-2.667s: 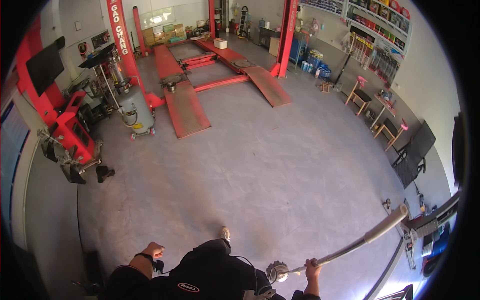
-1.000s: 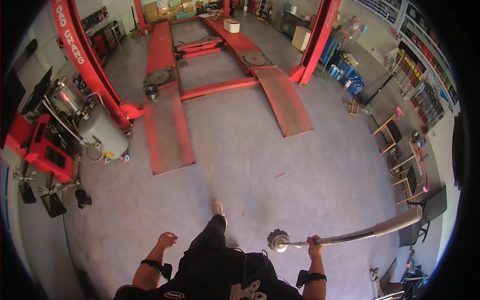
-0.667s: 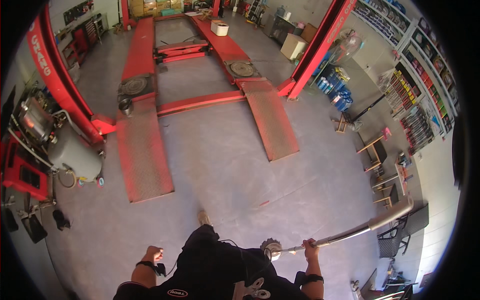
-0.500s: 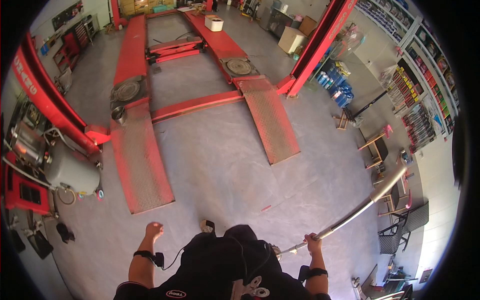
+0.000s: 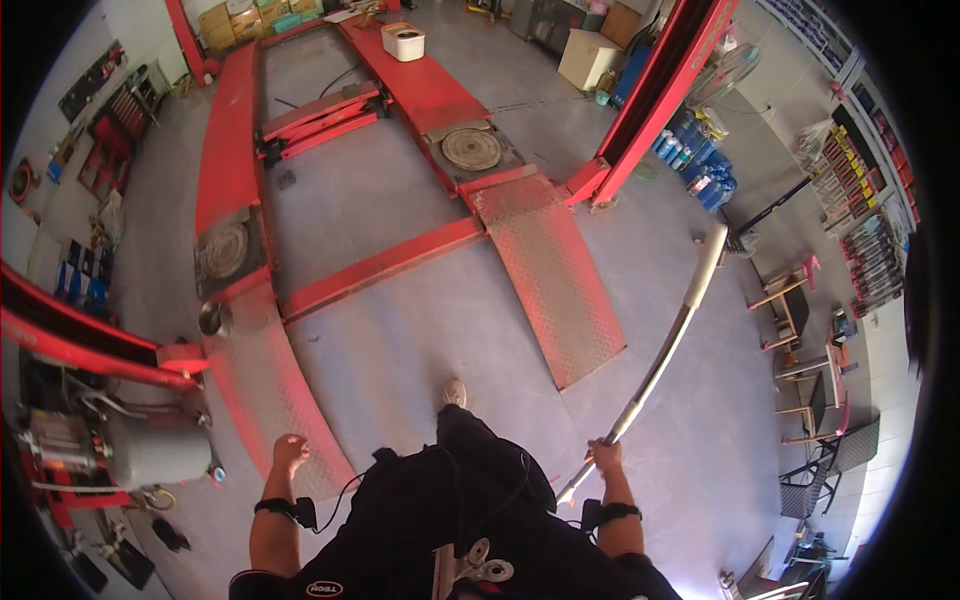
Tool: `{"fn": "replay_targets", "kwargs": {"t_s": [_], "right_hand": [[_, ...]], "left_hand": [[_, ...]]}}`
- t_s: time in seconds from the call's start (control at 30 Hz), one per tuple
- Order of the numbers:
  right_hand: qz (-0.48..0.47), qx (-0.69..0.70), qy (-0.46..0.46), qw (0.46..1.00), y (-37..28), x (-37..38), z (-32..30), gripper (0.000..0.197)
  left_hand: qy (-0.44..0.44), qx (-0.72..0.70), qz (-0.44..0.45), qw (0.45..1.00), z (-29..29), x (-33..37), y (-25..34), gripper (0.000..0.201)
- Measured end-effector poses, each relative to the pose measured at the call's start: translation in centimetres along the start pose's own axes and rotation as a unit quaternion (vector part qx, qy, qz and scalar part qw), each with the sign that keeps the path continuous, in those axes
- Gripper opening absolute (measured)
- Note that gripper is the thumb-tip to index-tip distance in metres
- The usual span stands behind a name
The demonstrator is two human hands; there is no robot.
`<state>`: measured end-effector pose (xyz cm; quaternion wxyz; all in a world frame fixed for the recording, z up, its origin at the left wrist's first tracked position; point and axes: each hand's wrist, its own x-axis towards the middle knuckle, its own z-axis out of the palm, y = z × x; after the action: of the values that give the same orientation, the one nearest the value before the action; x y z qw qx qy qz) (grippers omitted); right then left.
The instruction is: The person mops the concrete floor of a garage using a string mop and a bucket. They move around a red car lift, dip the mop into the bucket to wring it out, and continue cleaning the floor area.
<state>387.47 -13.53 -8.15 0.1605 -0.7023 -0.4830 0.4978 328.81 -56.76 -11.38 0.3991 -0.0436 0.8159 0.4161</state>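
My right hand point(image 5: 605, 456) grips a long pale metal pole point(image 5: 652, 382) near its lower end. The pole slants away to the upper right and has a thicker whitish sleeve at its far end. Its lower tip is beside my right hip, partly hidden by my clothing. My left hand point(image 5: 291, 454) hangs in front of me with its fingers curled in and nothing seen in them. Below it lies the near end of the left red ramp point(image 5: 262, 385). One shoe point(image 5: 455, 392) is stepping forward on the grey floor.
A red vehicle lift stands ahead, with a right ramp point(image 5: 550, 275), a crossbeam point(image 5: 385, 268) and a right post point(image 5: 655, 110). A grey tank point(image 5: 160, 450) is at the left. Chairs point(image 5: 800, 480) line the right wall. A white bin point(image 5: 403, 42) sits on the right track.
I have moved forward, so the lift is nearer. The pole has swung leftward and points more steeply ahead in my right hand. My left hand is now over the left ramp.
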Motion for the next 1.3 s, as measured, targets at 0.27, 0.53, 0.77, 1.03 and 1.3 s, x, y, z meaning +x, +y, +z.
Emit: {"fn": "replay_targets", "kwargs": {"t_s": [0.27,0.53,0.77,1.03,1.3], "right_hand": [[-0.086,0.064,-0.01,0.994,-26.9,13.7,4.4,0.019],[-0.131,0.038,0.08,0.987,-46.8,25.8,8.0,0.023],[-0.159,0.069,0.179,0.969,-64.4,27.8,6.7,0.02],[-0.134,0.016,0.176,0.975,-74.6,35.3,9.1,0.019],[-0.041,0.019,0.093,0.995,-85.0,51.4,13.7,0.016]], "left_hand": [[0.0,0.05,-0.109,0.993,5.7,8.6,15.0,0.014],[-0.104,0.087,-0.136,0.981,12.3,28.1,31.7,0.012],[-0.16,0.175,0.031,0.971,16.9,48.3,59.7,0.015],[-0.14,0.104,0.216,0.961,24.8,55.3,92.3,0.011],[-0.062,0.098,0.07,0.991,21.3,56.1,100.6,0.01]]}}
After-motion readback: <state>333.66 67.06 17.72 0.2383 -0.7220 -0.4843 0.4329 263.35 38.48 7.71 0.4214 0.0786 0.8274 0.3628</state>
